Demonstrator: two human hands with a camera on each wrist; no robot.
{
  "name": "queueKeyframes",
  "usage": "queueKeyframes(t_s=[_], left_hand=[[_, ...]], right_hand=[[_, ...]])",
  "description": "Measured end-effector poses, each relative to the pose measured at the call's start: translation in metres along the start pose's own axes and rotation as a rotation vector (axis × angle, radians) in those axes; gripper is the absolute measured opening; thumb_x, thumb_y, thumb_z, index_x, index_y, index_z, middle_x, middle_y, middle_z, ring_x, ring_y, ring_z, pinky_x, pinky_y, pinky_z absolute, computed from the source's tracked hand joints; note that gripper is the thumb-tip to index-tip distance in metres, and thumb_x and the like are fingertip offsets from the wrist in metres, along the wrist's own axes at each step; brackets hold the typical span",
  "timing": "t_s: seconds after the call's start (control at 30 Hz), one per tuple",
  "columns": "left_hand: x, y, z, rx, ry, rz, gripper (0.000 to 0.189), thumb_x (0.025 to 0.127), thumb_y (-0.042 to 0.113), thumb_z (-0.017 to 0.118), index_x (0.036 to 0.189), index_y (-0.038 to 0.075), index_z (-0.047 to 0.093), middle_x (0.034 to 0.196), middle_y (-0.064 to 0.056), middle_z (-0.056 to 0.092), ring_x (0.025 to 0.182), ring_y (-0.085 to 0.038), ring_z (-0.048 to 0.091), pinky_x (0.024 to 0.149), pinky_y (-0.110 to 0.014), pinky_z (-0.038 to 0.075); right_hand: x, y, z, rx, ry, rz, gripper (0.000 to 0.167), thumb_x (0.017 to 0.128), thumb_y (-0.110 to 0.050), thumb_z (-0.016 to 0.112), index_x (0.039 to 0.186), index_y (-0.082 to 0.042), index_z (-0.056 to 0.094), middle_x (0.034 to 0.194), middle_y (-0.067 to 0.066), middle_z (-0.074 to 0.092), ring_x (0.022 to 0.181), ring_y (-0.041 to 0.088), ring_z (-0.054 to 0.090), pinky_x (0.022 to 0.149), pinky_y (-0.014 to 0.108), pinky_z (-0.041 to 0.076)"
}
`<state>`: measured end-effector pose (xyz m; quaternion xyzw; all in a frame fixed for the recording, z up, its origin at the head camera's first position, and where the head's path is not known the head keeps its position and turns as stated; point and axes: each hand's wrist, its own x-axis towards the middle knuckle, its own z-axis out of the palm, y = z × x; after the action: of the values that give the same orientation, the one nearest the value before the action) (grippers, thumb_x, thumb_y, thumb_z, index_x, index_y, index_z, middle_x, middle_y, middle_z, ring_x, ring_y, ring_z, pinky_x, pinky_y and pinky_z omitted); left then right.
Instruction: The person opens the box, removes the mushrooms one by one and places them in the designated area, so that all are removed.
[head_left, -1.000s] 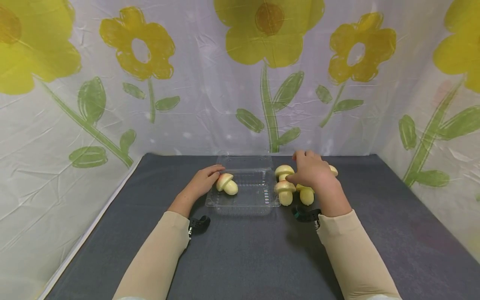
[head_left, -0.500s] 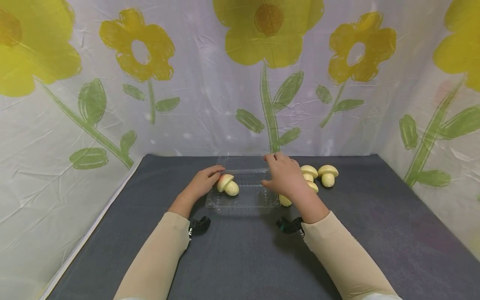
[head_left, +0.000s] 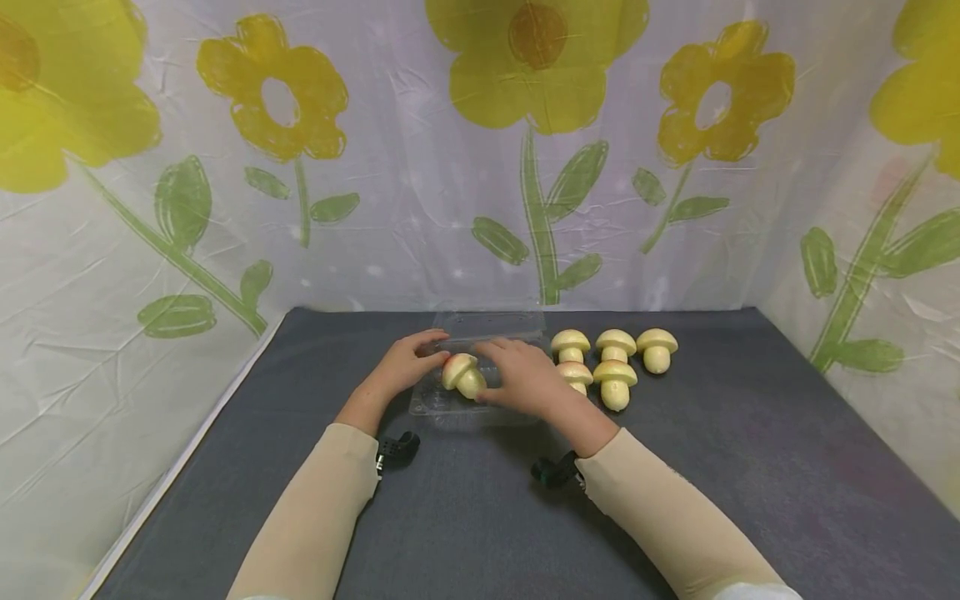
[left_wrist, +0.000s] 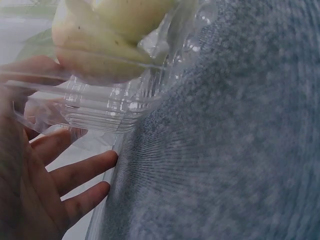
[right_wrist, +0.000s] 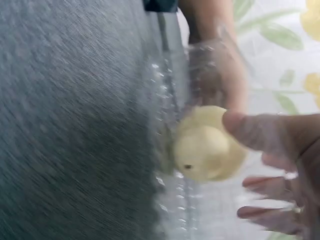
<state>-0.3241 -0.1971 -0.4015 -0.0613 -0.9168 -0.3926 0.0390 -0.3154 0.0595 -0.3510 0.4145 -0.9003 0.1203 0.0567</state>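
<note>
A pale yellow mushroom [head_left: 463, 376] with a reddish-tinged cap lies tilted in the clear plastic box [head_left: 427, 408], whose lid is raised at the back. My left hand [head_left: 405, 363] rests at the box's left side, its thumb toward the mushroom's cap. In the left wrist view its fingers [left_wrist: 82, 175] are spread and fairly straight beside the plastic wall. Over the box, my right hand [head_left: 522, 379] reaches in from the right, thumb and fingers apart around the stem end. In the right wrist view the thumb [right_wrist: 250, 127] overlaps the mushroom [right_wrist: 207, 145]; whether it touches is unclear.
Several more mushrooms [head_left: 615, 385] stand in two rows on the dark cloth [head_left: 480, 517], right of the box. Behind the table hangs a white curtain [head_left: 420, 192] with yellow flowers. Black straps [head_left: 555, 471] carry the wrist cameras.
My right hand has moved left from the group of mushrooms to the one in the box. That mushroom has shifted slightly right. My left hand stays beside the box.
</note>
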Motion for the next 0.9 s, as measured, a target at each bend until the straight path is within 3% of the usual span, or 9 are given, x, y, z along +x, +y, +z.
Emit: queueKeyframes(t_s=[0.17,0.3,0.43,0.7,0.9], left_hand=[[-0.001,0.0,-0.001,0.009,-0.01,0.003,0.055,0.104,0.035,0.063,0.152,0.013,0.052,0.158,-0.011,0.044,0.127,-0.038,0.058,0.095,-0.058,0.054],[0.0,0.001,-0.001,0.02,-0.013,-0.004,0.054,0.105,0.037,0.061,0.153,0.014,0.052,0.16,-0.009,0.042,0.131,-0.038,0.054,0.097,-0.059,0.052],[-0.001,0.004,0.0,0.027,-0.007,-0.002,0.052,0.106,0.036,0.059,0.152,0.013,0.053,0.159,-0.009,0.043,0.134,-0.04,0.052,0.099,-0.06,0.05],[-0.002,0.005,0.001,0.032,-0.001,0.024,0.049,0.107,0.033,0.057,0.151,0.01,0.053,0.161,-0.011,0.041,0.137,-0.042,0.048,0.104,-0.058,0.048],[-0.001,0.003,0.001,0.024,0.002,0.034,0.048,0.108,0.031,0.055,0.151,0.011,0.053,0.161,-0.01,0.04,0.139,-0.042,0.047,0.106,-0.059,0.046]], right_hand=[[0.003,0.001,0.01,0.207,-0.092,-0.06,0.073,0.096,-0.032,0.076,0.158,-0.015,0.043,0.159,0.01,0.044,0.142,0.033,0.045,0.109,0.051,0.045],[0.004,0.005,0.013,0.27,-0.136,-0.103,0.068,0.099,-0.024,0.073,0.159,-0.016,0.042,0.164,0.015,0.034,0.146,0.035,0.039,0.109,0.049,0.045],[0.005,0.007,0.014,0.242,-0.114,-0.118,0.067,0.096,-0.022,0.076,0.156,-0.015,0.046,0.159,0.014,0.042,0.143,0.032,0.044,0.108,0.047,0.047],[0.005,0.006,0.015,0.114,-0.054,-0.05,0.08,0.079,-0.028,0.092,0.148,-0.015,0.052,0.141,0.005,0.06,0.126,0.028,0.058,0.101,0.047,0.05],[0.005,0.007,0.019,0.05,-0.01,-0.051,0.074,0.077,-0.031,0.093,0.139,-0.015,0.056,0.13,0.003,0.065,0.117,0.025,0.062,0.096,0.043,0.052]])
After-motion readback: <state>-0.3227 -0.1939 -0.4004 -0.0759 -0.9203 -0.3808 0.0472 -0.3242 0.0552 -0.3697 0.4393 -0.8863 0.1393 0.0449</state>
